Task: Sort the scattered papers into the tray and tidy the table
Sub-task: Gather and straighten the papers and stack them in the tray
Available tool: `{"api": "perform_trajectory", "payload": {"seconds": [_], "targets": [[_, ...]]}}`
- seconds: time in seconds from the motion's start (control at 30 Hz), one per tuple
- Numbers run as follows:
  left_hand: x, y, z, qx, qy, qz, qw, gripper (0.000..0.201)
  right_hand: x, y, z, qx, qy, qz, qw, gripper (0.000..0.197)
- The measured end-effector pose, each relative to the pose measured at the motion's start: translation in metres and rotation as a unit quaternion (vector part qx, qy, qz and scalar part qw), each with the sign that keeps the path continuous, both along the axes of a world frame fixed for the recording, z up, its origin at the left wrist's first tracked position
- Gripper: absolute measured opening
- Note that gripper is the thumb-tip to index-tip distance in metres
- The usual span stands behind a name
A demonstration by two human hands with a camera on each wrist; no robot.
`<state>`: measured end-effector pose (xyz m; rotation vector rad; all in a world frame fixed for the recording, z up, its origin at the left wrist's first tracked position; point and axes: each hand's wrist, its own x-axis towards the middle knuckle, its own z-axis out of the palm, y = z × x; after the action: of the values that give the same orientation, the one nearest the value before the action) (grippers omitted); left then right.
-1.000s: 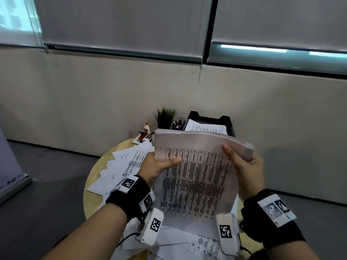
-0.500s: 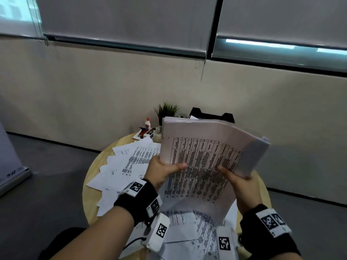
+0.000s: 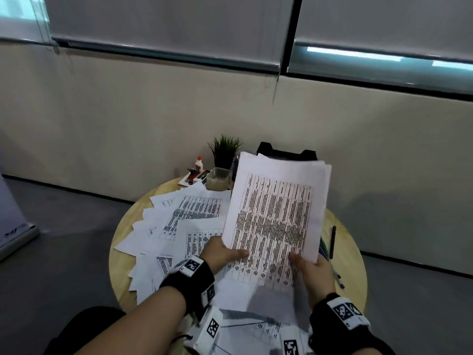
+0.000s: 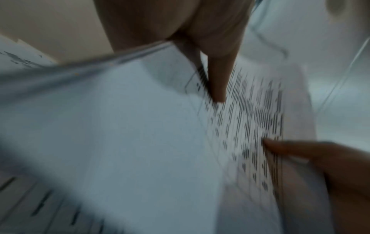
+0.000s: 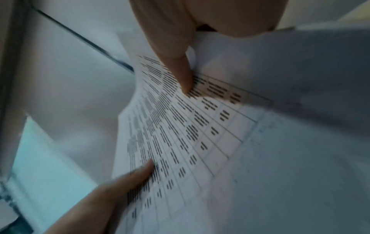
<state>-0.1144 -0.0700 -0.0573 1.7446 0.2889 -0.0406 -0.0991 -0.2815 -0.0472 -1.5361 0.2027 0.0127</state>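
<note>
White paper, printed with dense black tables, makes up the stack (image 3: 275, 213) that is held nearly upright above the round wooden table (image 3: 350, 254). Its lower edge is gripped from both sides: the left hand (image 3: 220, 253) is closed on the lower left corner with the thumb laid flat across the printed face, and the right hand (image 3: 316, 271) is clamped on the lower right corner in the same way. In both wrist views a thumb is seen pressed onto the grid of text, though those views are blurred. The sheets are thin and slightly bowed, with uneven top edges. Loose papers (image 3: 179, 221) are fanned out flat over the left half of the table. A black plastic tray (image 3: 286, 152) is partly hidden behind the stack at the far edge. Beside it stand a small spiky green plant (image 3: 225, 149), a translucent square container (image 3: 218, 178) and a white glue bottle (image 3: 199, 164). A slim black pen (image 3: 332, 240) lies on the bare wood at the right.
</note>
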Motion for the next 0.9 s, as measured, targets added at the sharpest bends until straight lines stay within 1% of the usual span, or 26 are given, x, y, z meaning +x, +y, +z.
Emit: {"api": "perform_trajectory", "payload": {"seconds": [0.03, 0.07, 0.1, 0.13, 0.23, 0.3, 0.33, 0.37, 0.4, 0.43, 0.47, 0.5, 0.53, 0.57, 0.63, 0.67, 0.7, 0.73, 0.8, 0.83, 0.87, 0.9], "targets": [[0.0, 0.001, -0.001, 0.005, 0.017, -0.021, 1.0, 0.046, 0.0, -0.002, -0.003, -0.015, 0.017, 0.002, 1.0, 0.007], [-0.001, 0.001, -0.004, 0.008, 0.028, -0.038, 0.999, 0.031, -0.002, -0.004, -0.01, -0.023, 0.039, 0.005, 0.999, 0.008], [-0.003, 0.001, -0.009, 0.016, 0.046, -0.048, 0.998, 0.023, -0.004, -0.005, -0.016, -0.018, 0.063, 0.009, 0.998, 0.009], [-0.005, 0.0, -0.016, 0.031, 0.055, -0.051, 0.997, 0.023, -0.007, -0.006, -0.023, -0.004, 0.087, 0.009, 0.996, 0.009], [-0.013, -0.003, -0.034, 0.048, 0.093, -0.077, 0.991, 0.035, -0.011, -0.01, -0.04, 0.014, 0.147, 0.013, 0.989, 0.015], [-0.017, -0.002, -0.036, 0.062, 0.119, -0.109, 0.985, 0.031, -0.006, -0.014, -0.052, 0.012, 0.187, 0.007, 0.982, 0.017], [-0.019, 0.0, -0.036, 0.071, 0.126, -0.136, 0.98, 0.028, -0.002, -0.015, -0.057, 0.009, 0.203, -0.002, 0.979, 0.023], [-0.02, 0.003, -0.034, 0.065, 0.137, -0.163, 0.975, 0.026, 0.001, -0.016, -0.06, 0.009, 0.207, -0.008, 0.978, 0.036], [-0.02, 0.006, -0.032, 0.052, 0.144, -0.183, 0.971, 0.027, 0.006, -0.017, -0.062, 0.007, 0.207, -0.017, 0.978, 0.051], [-0.023, 0.01, -0.031, 0.012, 0.164, -0.196, 0.967, 0.03, 0.009, -0.017, -0.06, 0.001, 0.199, -0.019, 0.98, 0.06], [-0.026, 0.014, -0.029, -0.043, 0.19, -0.205, 0.959, 0.034, 0.015, -0.018, -0.059, 0.006, 0.198, -0.019, 0.98, 0.061], [-0.028, 0.018, -0.027, -0.101, 0.216, -0.222, 0.945, 0.039, 0.021, -0.019, -0.055, 0.01, 0.196, -0.011, 0.98, 0.057], [-0.028, 0.021, -0.025, -0.134, 0.225, -0.241, 0.934, 0.043, 0.028, -0.02, -0.05, 0.008, 0.197, 0.0, 0.98, 0.054], [-0.025, 0.025, -0.024, -0.147, 0.22, -0.248, 0.932, 0.045, 0.036, -0.02, -0.044, -0.004, 0.19, 0.013, 0.982, 0.052], [-0.015, 0.029, -0.021, -0.161, 0.192, -0.226, 0.941, 0.045, 0.051, -0.019, -0.031, -0.015, 0.187, 0.046, 0.981, 0.043], [-0.007, 0.03, -0.019, -0.158, 0.177, -0.21, 0.948, 0.046, 0.058, -0.02, -0.027, -0.007, 0.185, 0.058, 0.981, 0.035], [0.0, 0.031, -0.019, -0.151, 0.167, -0.195, 0.955, 0.047, 0.063, -0.021, -0.021, 0.004, 0.188, 0.075, 0.979, 0.032], [0.007, 0.03, -0.019, -0.147, 0.164, -0.188, 0.957, 0.048, 0.069, -0.023, -0.02, 0.016, 0.189, 0.08, 0.979, 0.039], [0.022, 0.029, -0.021, -0.152, 0.164, -0.181, 0.958, 0.047, 0.084, -0.029, -0.029, 0.048, 0.184, 0.105, 0.976, 0.066], [0.032, 0.028, -0.022, -0.156, 0.164, -0.177, 0.958, 0.047, 0.086, -0.031, -0.028, 0.053, 0.185, 0.119, 0.974, 0.066], [0.041, 0.026, -0.025, -0.16, 0.162, -0.172, 0.958, 0.047, 0.084, -0.031, -0.024, 0.052, 0.196, 0.133, 0.97, 0.054], [0.052, 0.025, -0.027, -0.161, 0.157, -0.166, 0.96, 0.047, 0.079, -0.032, -0.02, 0.05, 0.202, 0.141, 0.968, 0.032]]}}
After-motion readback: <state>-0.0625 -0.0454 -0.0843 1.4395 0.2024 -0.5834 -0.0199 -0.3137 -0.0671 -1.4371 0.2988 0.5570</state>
